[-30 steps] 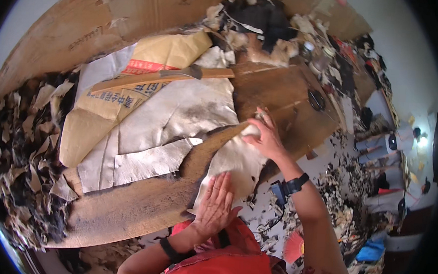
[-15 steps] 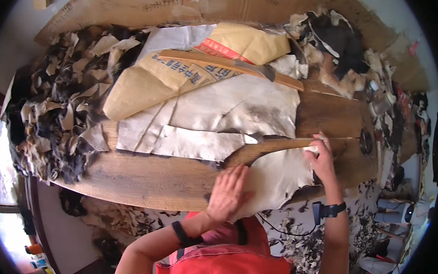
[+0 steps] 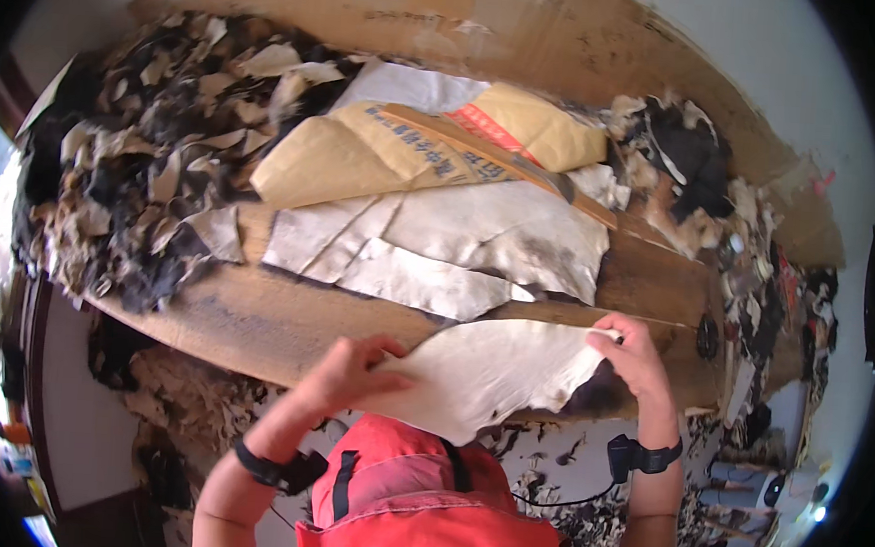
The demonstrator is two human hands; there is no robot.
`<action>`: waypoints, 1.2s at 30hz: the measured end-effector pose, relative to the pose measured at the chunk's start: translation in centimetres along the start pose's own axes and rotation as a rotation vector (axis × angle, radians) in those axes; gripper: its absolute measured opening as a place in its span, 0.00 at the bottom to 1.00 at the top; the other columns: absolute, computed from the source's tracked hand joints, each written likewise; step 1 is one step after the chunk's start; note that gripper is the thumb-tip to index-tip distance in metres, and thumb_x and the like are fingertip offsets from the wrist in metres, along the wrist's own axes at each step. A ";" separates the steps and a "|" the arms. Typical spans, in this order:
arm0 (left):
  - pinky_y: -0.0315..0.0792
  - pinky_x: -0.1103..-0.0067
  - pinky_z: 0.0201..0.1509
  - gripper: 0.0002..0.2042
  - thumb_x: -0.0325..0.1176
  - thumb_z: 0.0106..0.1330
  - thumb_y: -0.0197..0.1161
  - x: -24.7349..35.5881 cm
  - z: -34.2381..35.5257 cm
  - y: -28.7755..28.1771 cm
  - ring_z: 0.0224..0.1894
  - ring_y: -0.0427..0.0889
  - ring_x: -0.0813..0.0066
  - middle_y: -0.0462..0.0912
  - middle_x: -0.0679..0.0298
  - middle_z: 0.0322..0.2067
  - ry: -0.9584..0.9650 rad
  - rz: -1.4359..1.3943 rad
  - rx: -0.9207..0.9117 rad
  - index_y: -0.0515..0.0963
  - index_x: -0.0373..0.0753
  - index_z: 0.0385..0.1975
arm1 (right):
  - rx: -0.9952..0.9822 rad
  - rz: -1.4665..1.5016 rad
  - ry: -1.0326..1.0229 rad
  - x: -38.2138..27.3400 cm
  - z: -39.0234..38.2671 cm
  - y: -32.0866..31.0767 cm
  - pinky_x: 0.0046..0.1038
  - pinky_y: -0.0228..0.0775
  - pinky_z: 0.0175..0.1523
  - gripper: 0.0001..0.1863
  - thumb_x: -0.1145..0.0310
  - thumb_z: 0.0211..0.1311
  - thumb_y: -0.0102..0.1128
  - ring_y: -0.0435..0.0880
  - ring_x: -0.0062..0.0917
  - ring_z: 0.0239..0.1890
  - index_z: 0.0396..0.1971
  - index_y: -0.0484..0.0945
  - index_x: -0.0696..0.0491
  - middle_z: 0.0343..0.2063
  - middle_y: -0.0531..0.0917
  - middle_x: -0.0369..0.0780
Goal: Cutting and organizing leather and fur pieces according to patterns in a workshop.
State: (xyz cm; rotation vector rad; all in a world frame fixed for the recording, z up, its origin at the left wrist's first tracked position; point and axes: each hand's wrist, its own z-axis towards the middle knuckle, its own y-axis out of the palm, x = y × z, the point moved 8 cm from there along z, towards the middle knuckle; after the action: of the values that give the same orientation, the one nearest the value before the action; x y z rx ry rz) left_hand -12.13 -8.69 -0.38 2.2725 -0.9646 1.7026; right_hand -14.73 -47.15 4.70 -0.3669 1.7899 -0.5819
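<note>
Between my hands a cream-white piece of fur pelt [image 3: 492,369], skin side up, is stretched out over the near edge of the wooden table [image 3: 244,317]. My left hand [image 3: 356,371] pinches its left edge between thumb and fingers. At the opposite end, my right hand [image 3: 633,354] grips the upper right corner. Dark fur shows under the right edge. Just beyond it lie a narrow pale pelt strip [image 3: 427,279] and a larger pale pelt [image 3: 520,228], both flat on the table.
A folded tan paper sack [image 3: 349,158] and a long wooden stick [image 3: 495,155] lie on the large pelt. Dark and pale fur scraps [image 3: 155,146] heap up at the left, with another heap [image 3: 680,158] at the far right. More scraps litter the floor [image 3: 584,498].
My left hand has gone from lying flat on the pelt to pinching its left edge, further left. The pelt piece is lifted and spread toward me; my right hand still holds its corner.
</note>
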 end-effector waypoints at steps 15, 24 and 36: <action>0.74 0.72 0.41 0.09 0.33 0.59 0.68 -7.1 -6.8 -15.9 0.29 0.82 0.69 0.82 0.56 0.22 -0.135 0.292 0.618 0.84 0.34 0.33 | -0.287 -0.102 -0.153 -2.7 1.0 18.2 0.31 0.75 0.31 0.11 0.63 0.64 0.63 0.82 0.22 0.25 0.38 0.81 0.55 0.21 0.82 0.42; 0.36 0.52 0.78 0.36 0.43 0.65 0.60 -4.7 -2.1 -4.8 0.77 0.45 0.49 0.51 0.53 0.74 0.127 0.929 0.515 0.57 0.42 0.73 | 0.051 -0.211 -0.289 -2.7 2.2 18.1 0.39 0.76 0.37 0.13 0.59 0.58 0.66 0.86 0.44 0.32 0.33 0.83 0.54 0.26 0.85 0.49; 0.33 0.53 0.78 0.39 0.62 0.70 0.47 -5.3 -1.1 -4.2 0.77 0.45 0.49 0.50 0.51 0.75 0.144 1.011 0.483 0.56 0.42 0.74 | -0.059 -0.070 -0.228 2.2 2.4 14.4 0.24 0.74 0.23 0.07 0.70 0.66 0.59 0.83 0.19 0.19 0.40 0.81 0.54 0.20 0.83 0.37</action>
State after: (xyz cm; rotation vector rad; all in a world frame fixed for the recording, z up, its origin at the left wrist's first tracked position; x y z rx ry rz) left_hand -11.45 -2.73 -3.69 1.9266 -2.0775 2.6550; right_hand -12.39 -36.90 -5.63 -0.5174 1.5824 -0.5149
